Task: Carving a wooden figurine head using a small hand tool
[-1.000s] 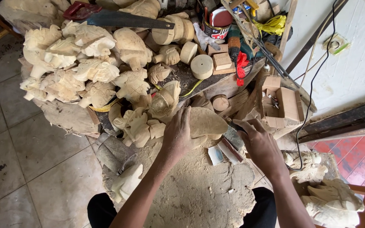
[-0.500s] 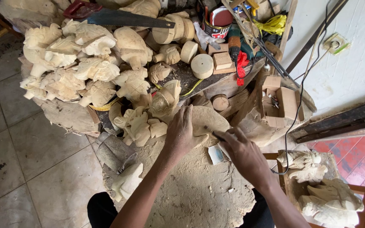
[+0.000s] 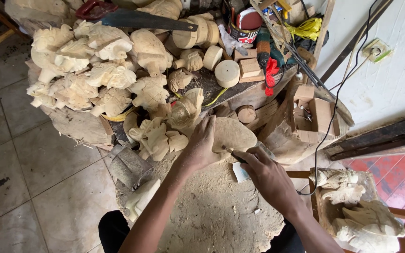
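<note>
A flat, rounded piece of pale wood (image 3: 233, 132) lies on a sawdust-covered block (image 3: 216, 211) in front of me. My left hand (image 3: 201, 143) presses down on its left side. My right hand (image 3: 263, 171) grips a thin carving tool (image 3: 233, 153), whose tip touches the lower edge of the wood piece. A small pale rectangular object (image 3: 240, 172) lies just under my right hand.
Many pale carved wooden figures (image 3: 99, 75) are heaped at the left and back. A handsaw (image 3: 137, 18) lies on top of them. Wood discs (image 3: 227, 72), cans and tools crowd the back. More carvings (image 3: 362, 220) sit at the right. A cardboard box (image 3: 312, 115) stands nearby.
My right hand has come in from the right with a thin tool and set its tip against the wood piece. My left hand has stayed on the wood.
</note>
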